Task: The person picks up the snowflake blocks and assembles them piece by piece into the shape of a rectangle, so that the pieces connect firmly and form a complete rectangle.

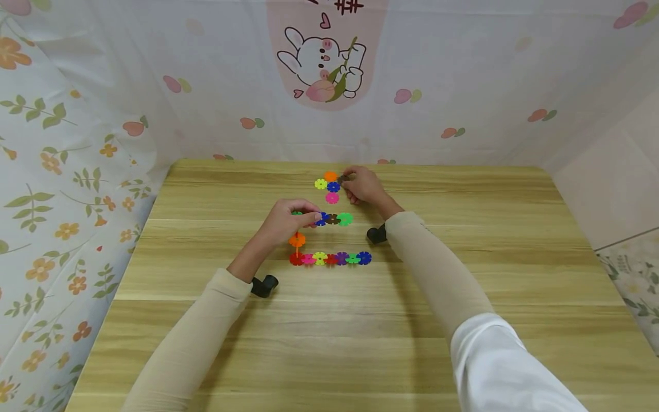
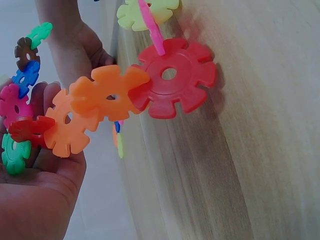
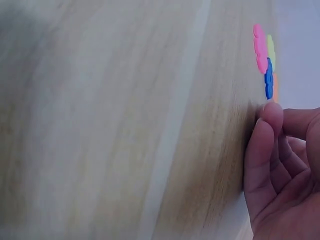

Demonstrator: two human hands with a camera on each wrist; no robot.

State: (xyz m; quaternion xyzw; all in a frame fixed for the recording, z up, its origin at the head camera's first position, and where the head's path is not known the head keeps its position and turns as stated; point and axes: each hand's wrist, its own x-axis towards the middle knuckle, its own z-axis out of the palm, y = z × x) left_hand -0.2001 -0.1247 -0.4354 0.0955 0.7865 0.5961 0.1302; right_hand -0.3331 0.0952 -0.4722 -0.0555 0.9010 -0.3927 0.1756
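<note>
My left hand (image 1: 290, 220) grips the upper row of a chain of notched plastic snowflake discs. A blue disc (image 1: 321, 218), a brown disc and a green disc (image 1: 345, 219) stick out past its fingertips. In the left wrist view, orange discs (image 2: 110, 92) link this held part to a red disc (image 2: 182, 77). The chain's lower row (image 1: 331, 259) runs rightward in mixed colours. At the table's far side, my right hand (image 1: 365, 186) pinches a dark brown disc (image 1: 342, 180), mostly covered by the fingers. Beside it lie loose orange (image 1: 330, 175), yellow (image 1: 321, 183), blue (image 1: 333, 187) and pink discs (image 1: 332, 198).
A wood-grain table (image 1: 489, 246) spreads under both arms. Behind it hangs a white printed cloth (image 1: 437, 57), with a floral cloth (image 1: 62, 189) on the left. Black wrist-worn devices (image 1: 265, 285) show at both wrists.
</note>
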